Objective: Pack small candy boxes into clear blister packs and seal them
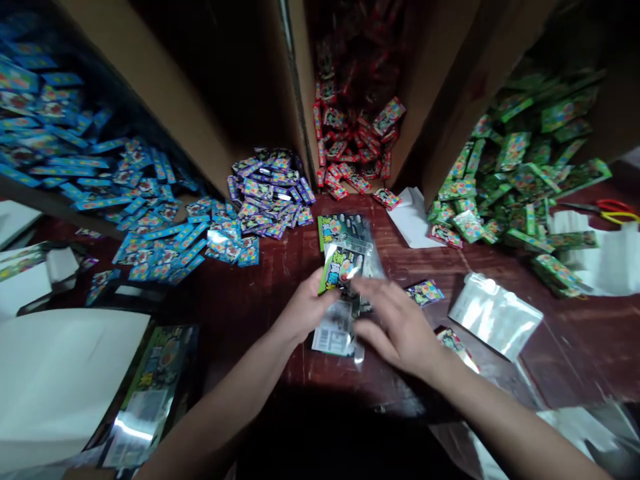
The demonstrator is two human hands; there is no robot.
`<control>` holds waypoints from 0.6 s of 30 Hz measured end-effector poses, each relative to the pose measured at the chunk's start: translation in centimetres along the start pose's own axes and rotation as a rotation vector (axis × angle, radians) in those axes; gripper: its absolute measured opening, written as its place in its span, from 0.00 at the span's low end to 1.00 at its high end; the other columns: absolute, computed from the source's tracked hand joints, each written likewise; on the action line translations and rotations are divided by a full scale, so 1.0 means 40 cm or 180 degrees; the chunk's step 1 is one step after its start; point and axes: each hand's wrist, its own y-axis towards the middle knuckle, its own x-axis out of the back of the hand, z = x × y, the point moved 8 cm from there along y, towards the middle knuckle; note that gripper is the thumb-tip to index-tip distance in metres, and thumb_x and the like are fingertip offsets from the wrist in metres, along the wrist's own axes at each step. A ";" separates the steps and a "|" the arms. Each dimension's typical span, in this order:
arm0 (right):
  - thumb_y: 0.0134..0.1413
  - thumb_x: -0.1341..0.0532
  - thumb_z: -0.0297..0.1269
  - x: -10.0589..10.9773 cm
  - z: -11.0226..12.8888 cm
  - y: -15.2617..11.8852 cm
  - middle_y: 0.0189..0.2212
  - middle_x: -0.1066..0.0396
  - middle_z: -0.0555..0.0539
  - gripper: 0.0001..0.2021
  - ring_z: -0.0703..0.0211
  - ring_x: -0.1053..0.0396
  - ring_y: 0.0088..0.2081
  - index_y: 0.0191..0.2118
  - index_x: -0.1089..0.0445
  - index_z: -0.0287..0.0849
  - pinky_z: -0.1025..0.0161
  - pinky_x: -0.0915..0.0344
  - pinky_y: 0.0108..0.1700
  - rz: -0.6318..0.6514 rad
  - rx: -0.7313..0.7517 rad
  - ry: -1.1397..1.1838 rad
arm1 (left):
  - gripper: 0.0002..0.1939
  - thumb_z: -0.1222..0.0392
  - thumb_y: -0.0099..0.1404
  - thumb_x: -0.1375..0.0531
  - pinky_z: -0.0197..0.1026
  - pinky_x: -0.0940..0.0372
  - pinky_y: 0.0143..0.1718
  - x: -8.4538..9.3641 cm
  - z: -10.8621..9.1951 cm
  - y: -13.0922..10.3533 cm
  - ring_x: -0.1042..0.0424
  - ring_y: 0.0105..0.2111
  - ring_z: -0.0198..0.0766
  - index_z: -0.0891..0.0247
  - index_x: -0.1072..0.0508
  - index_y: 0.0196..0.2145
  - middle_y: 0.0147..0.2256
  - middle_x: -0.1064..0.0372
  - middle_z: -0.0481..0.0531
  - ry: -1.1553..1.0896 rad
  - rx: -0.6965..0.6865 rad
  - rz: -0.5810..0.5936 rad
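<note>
My left hand [303,307] is closed on the left edge of a printed plastic bag [343,263] with a green and black front. Beneath that bag on the table lie a similar green and black package [333,228] and a panel with a barcode [333,335]. My right hand [400,323] hovers by the bag's right side, thumb and fingers apart. Its fingertips are blurred, and whether they touch the plastic is unclear. Just beyond it are a small purple packet [425,292] and a small red packet [456,345].
Small boxes spill from cardboard bins: blue [160,243], purple [270,193], red [357,150] and green [520,167]. Clear plastic bags [495,313] lie at right, near scissors [617,210]. More printed bags [150,393] are stacked at left beside a white sheet [60,373].
</note>
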 end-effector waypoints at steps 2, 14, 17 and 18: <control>0.67 0.42 0.43 0.028 -0.058 0.038 0.60 0.32 0.36 0.26 0.43 0.35 0.60 0.66 0.41 0.41 0.45 0.35 0.61 -0.0210 -0.0367 -0.0254 | 0.25 0.62 0.63 0.37 0.45 0.31 0.48 -0.028 -0.012 -0.024 0.25 0.46 0.43 0.61 0.30 0.58 0.48 0.24 0.54 0.0469 -0.0183 0.0275; 0.68 0.42 0.43 -0.003 -0.030 0.067 0.41 0.21 0.47 0.10 0.52 0.23 0.44 0.42 0.24 0.50 0.52 0.29 0.52 0.1974 0.0219 0.0743 | 0.20 0.63 0.55 0.29 0.46 0.29 0.47 -0.023 0.009 -0.150 0.22 0.41 0.43 0.63 0.23 0.46 0.42 0.21 0.54 0.0260 0.0522 0.1291; 0.66 0.40 0.45 -0.019 -0.036 0.090 0.55 0.26 0.45 0.10 0.48 0.29 0.58 0.47 0.24 0.51 0.46 0.36 0.62 0.1454 0.0051 0.1059 | 0.18 0.59 0.55 0.28 0.47 0.29 0.47 0.038 0.017 -0.163 0.21 0.40 0.44 0.65 0.22 0.43 0.41 0.20 0.55 0.0024 0.0623 0.0800; 0.65 0.39 0.46 -0.026 -0.052 0.098 0.58 0.28 0.44 0.13 0.47 0.32 0.60 0.51 0.25 0.51 0.45 0.38 0.64 0.1016 -0.0215 0.1089 | 0.17 0.57 0.57 0.29 0.48 0.29 0.49 0.064 0.015 -0.163 0.21 0.41 0.44 0.66 0.22 0.43 0.41 0.20 0.56 -0.0022 0.0512 0.0518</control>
